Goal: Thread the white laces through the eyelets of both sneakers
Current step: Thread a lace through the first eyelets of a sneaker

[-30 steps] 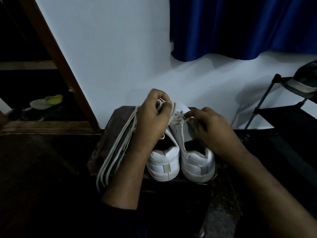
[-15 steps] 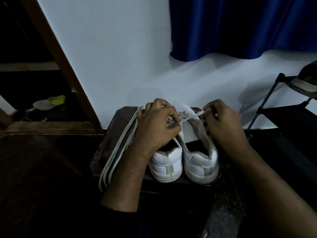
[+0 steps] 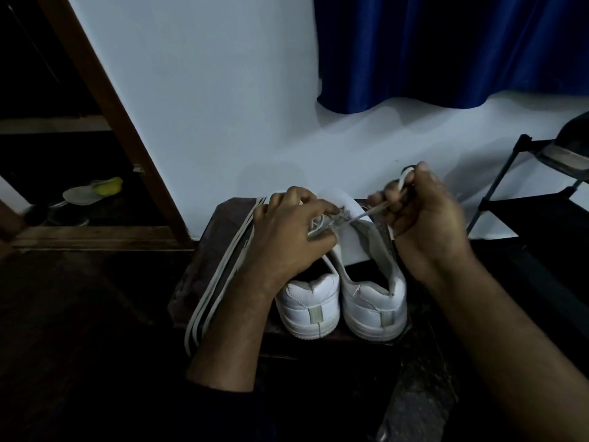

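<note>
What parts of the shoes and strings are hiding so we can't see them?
All in the head view:
- The eyelets of both sneakers: the left hand covers the left sneaker, and the right sneaker shows only its tongue and heel.
- The toes of both sneakers: hidden behind the hands.
- The end of the lace: hidden in the grip of the right hand, which is blurred.
- Where the loose laces end: too dark.

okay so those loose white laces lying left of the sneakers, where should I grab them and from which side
Pinch the loose laces near their front end, where the strands overhang the stool's front edge, coming from the open left side. The left hand and forearm cover their right side, and farther back they lie flat on the stool.
</note>
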A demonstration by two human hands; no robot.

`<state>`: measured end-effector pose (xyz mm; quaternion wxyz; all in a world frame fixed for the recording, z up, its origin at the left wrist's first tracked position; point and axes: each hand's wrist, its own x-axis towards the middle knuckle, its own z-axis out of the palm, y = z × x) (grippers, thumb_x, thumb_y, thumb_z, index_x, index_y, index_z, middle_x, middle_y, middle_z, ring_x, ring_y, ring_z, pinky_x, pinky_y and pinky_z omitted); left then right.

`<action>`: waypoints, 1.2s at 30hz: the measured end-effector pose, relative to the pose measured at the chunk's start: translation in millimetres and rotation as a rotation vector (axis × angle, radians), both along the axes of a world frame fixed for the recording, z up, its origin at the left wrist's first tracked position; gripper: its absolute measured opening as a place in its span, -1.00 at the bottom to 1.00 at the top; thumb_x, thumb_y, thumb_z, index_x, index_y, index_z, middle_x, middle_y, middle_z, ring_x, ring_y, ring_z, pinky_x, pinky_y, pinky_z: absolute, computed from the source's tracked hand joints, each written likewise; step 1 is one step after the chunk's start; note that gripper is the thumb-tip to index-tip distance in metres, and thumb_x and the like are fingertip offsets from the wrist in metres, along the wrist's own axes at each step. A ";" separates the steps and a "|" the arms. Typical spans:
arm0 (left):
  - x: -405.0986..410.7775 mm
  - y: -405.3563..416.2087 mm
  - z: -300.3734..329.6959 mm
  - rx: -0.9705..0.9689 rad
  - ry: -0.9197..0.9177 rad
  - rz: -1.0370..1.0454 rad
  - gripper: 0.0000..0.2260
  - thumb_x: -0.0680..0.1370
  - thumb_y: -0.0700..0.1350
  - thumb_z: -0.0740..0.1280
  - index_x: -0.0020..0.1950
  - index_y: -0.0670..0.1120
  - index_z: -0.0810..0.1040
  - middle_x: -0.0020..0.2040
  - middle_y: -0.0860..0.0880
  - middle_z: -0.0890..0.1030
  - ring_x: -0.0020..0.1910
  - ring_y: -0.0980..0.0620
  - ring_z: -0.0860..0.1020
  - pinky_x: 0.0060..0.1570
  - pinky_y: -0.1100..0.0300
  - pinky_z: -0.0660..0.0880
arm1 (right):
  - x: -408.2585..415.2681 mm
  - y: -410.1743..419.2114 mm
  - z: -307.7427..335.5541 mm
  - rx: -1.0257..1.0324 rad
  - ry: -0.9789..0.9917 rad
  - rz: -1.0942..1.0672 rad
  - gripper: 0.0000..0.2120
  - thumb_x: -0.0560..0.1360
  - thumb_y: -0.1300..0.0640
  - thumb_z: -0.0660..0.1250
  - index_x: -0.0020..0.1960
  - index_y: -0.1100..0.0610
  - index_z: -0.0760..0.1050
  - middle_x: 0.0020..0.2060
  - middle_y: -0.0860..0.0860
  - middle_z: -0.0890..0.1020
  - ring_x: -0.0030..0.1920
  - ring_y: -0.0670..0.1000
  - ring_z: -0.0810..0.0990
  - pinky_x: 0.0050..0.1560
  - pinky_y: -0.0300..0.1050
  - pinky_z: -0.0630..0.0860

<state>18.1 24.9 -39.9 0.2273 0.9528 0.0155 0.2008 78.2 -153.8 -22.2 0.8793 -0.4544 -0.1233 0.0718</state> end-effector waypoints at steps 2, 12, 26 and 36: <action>0.6 -0.6 0.6 0.047 0.003 0.004 -0.67 0.44 0.10 0.40 0.19 0.29 0.65 0.30 0.16 0.48 0.33 0.07 0.38 0.29 0.03 0.16 | -0.8 -3.9 -0.6 -0.271 -0.094 -0.120 -0.70 0.69 0.00 0.16 -0.18 0.09 0.34 -0.40 -0.03 0.39 -0.32 -0.01 0.43 -0.16 -0.08 0.45; 2.6 -0.8 -1.0 0.014 -0.001 0.008 -0.48 0.31 0.34 0.13 0.15 0.27 0.65 0.26 0.19 0.48 0.29 0.11 0.39 0.18 0.13 0.13 | 0.6 3.3 -20.8 -1.265 -0.855 -0.168 -0.87 0.49 0.07 0.45 -0.04 -0.04 0.50 -0.20 -0.18 0.60 -0.05 -0.03 0.50 0.09 0.14 0.45; 4.6 -0.5 -4.5 -0.023 0.015 -0.023 -0.63 0.40 0.16 0.34 0.19 0.26 0.65 0.25 0.16 0.49 0.29 0.09 0.40 0.23 0.08 0.20 | 6.8 0.8 -23.9 -1.237 -0.850 -0.205 -0.90 0.53 0.08 0.43 -0.01 0.09 0.66 -0.08 0.03 0.48 -0.18 -0.09 0.53 -0.16 -0.35 0.33; 2.9 -5.2 -0.4 0.012 0.041 -0.018 -0.66 0.41 0.11 0.30 0.15 0.24 0.67 0.29 0.16 0.50 0.30 0.08 0.39 0.20 0.12 0.17 | -2.4 0.3 0.4 -0.006 0.016 0.081 -0.77 0.71 0.13 0.10 -0.12 0.07 0.37 -0.40 0.00 0.47 -0.31 0.05 0.51 -0.10 -0.01 0.50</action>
